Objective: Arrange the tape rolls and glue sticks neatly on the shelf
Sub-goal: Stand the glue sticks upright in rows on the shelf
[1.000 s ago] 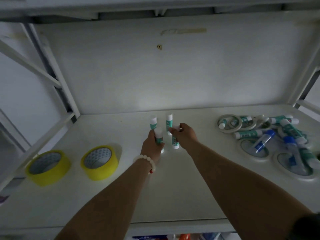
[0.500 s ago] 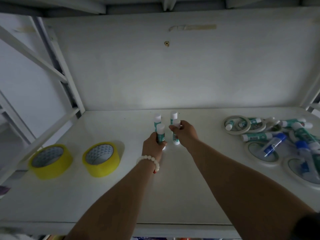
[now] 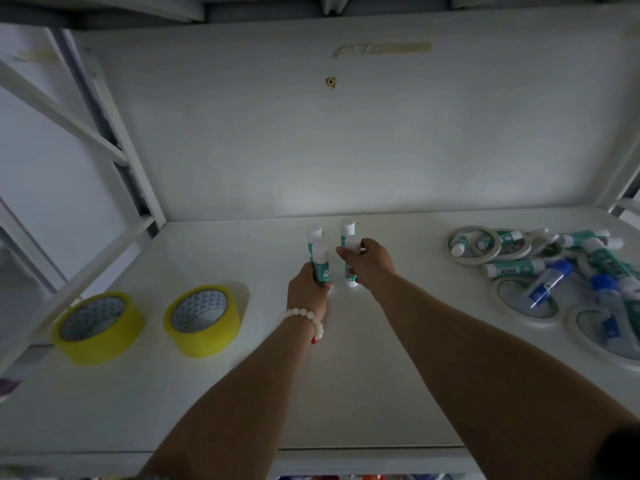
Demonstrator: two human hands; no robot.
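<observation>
Several green-and-white glue sticks stand upright in the middle of the white shelf (image 3: 346,393). My left hand (image 3: 308,289) grips the front left glue stick (image 3: 320,263). My right hand (image 3: 370,261) holds the front right glue stick (image 3: 350,275) near its cap. Behind them stand two more glue sticks, the rear left glue stick (image 3: 313,237) and the rear right glue stick (image 3: 347,228). Two yellow tape rolls lie flat at the left, the outer yellow roll (image 3: 98,327) and the inner yellow roll (image 3: 202,320). A jumbled pile of glue sticks (image 3: 512,268) and thin white tape rolls (image 3: 526,303) lies at the right.
The shelf's white back panel (image 3: 346,150) rises just behind the standing sticks. Slanted white frame bars (image 3: 104,140) close the left side, and another frame post (image 3: 623,188) stands at the right. The upper shelf hangs overhead.
Both hands have stayed on the front two glue sticks, drawing them slightly closer to the rear pair. The view has shifted a little.
</observation>
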